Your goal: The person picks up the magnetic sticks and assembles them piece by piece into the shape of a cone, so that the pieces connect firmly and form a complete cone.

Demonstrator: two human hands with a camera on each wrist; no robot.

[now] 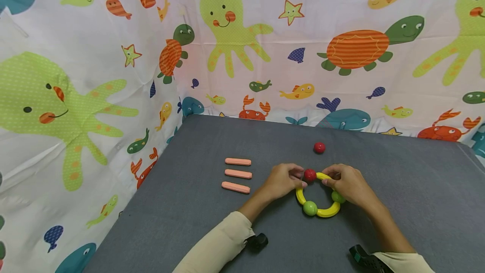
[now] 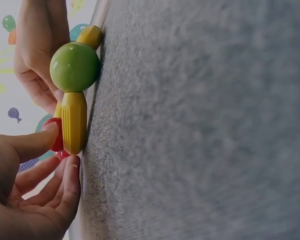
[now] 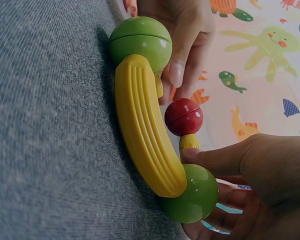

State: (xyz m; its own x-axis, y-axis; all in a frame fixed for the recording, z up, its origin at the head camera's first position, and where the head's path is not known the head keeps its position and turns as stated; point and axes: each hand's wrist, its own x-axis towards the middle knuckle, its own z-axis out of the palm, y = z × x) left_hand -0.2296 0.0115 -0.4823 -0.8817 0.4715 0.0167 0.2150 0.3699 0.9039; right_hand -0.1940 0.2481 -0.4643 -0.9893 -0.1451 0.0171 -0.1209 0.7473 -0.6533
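We seem to be closing the yellow ring [image 1: 317,212] lying between our hands, left hand [image 1: 282,180] pinching the red ball [image 1: 310,175] at its top, right hand [image 1: 347,182] gripping the adjoining curved piece [image 1: 324,176], which next needs seating against that ball.

Grey felt-like table top [image 1: 398,188] lying against sea-creature cloth backdrop. Three pink sticks [image 1: 237,174] lying in column near left edge, parallel, apart from each other. Lone red ball [image 1: 319,148] sitting farther back, well apart from sticks. Ring of yellow curved pieces [image 1: 318,205] with green balls [image 1: 310,208] and a red ball [image 1: 310,175] resting flat near front middle.
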